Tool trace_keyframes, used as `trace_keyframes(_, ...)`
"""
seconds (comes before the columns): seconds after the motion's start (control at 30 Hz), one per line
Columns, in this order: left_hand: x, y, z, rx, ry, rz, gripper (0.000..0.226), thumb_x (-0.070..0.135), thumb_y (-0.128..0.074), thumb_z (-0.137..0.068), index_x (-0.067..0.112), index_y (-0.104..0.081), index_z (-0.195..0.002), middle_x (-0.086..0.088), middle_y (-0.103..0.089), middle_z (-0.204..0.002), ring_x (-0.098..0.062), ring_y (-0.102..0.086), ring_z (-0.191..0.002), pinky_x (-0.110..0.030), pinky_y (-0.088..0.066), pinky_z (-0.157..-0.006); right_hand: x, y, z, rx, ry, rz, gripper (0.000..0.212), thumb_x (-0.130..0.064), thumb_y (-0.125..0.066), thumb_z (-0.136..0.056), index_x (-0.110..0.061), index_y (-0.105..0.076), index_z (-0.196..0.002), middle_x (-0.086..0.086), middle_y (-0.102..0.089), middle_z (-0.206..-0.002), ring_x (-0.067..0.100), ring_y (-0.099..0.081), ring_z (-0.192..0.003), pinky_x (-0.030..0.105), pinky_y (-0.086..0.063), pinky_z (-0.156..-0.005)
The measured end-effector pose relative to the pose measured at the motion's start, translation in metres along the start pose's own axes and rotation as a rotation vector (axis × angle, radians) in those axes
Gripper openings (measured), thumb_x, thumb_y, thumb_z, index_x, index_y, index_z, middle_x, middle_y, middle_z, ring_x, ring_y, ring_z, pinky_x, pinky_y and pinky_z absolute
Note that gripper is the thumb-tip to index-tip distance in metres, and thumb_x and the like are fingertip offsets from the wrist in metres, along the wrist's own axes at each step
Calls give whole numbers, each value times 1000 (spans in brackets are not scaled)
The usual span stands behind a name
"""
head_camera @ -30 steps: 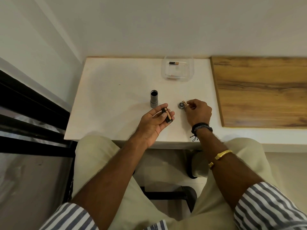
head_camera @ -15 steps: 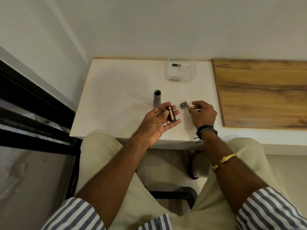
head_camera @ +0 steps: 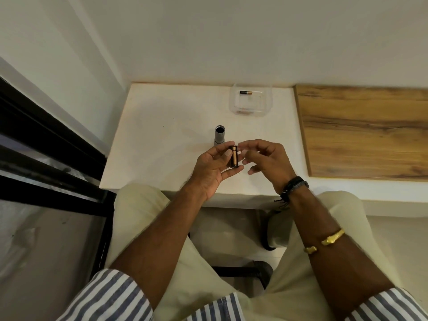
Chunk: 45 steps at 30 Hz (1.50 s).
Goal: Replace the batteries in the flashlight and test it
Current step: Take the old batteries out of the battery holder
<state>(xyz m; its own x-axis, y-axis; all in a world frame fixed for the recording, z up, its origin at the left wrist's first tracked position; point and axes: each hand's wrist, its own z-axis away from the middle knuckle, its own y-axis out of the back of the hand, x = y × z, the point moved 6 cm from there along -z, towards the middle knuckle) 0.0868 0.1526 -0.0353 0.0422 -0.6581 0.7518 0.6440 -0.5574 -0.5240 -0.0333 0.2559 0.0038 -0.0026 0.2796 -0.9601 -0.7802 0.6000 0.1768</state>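
2 bare hands meet above the near edge of a small white table, and we look down on them from head height. Our left hand lies palm up with its fingers curled around a dark battery holder, which stands upright in the grip with a copper-coloured battery showing in it. Our right hand hovers just beside the holder, its fingers loosely spread; we cannot tell whether they pinch anything. Just behind the left hand, the grey flashlight body stands upright on the table with its open dark mouth facing up.

Open white surface stretches left of the flashlight body to the table's left edge, where a white wall rises. A wall also closes off the far edge. On the right, a wood-grain board lies against the table's right edge. The near edge sits just above our knees in pale trousers.

At the far edge, well apart from the hands, a clear plastic container holds 1 spare battery lying on its side. Nothing stands between the flashlight body and that container. A black frame runs along the left, below the table's level.
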Motion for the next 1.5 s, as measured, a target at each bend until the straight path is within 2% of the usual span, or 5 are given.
trace_keyframes(0.23, -3, -2, 3, -10, -81, -139, 20, 2, -62, -96, 9, -68, -114, -15, -71, -119, -35, -70, -107, -52, -59, -85, 21, -17, 12, -76, -297, -320, 29, -20, -72, -93, -18, -64, -121, 6, -73, -99, 19, -71, -89, 33, -61, -69)
trace_keyframes(0.5, 0, -5, 6, -8, -120, -182, 24, 0, -61, -95, 16, -71, -109, -7, -74, -112, -36, -70, -106, -46, -61, -80, 18, -22, 13, -72, -321, -528, 17, -8, -65, -96, -12, -68, -112, 9, -70, -102, 24, -70, -86, 35, -63, -73)
trace_keyframes(1.03, 9, -11, 10, 26, -274, -353, 30, -5, -63, -92, 21, -74, -103, 0, -78, -103, -25, -75, -96, -35, -62, -71, 14, -26, 12, -5, -293, -478, 14, -4, -58, -96, -11, -60, -109, 15, -62, -107, 30, -63, -95, 36, -63, -70)
trace_keyframes(1.3, 3, -16, 7, 9, -322, -449, 37, -5, -64, -91, 30, -76, -98, 1, -77, -100, -25, -75, -93, -36, -62, -75, 18, -26, 9, 54, -360, -488, 25, 6, -43, -81, -12, -52, -97, 7, -57, -90, 27, -56, -88, 46, -62, -78)
trace_keyframes(1.5, 0, -13, 3, 28, -295, -416, 23, 0, -64, -92, 14, -73, -108, -4, -77, -106, -27, -75, -94, -40, -63, -73, 22, -25, 10, 82, -392, -526, 31, 2, -44, -81, -14, -60, -102, 9, -64, -100, 28, -63, -92, 41, -64, -73)
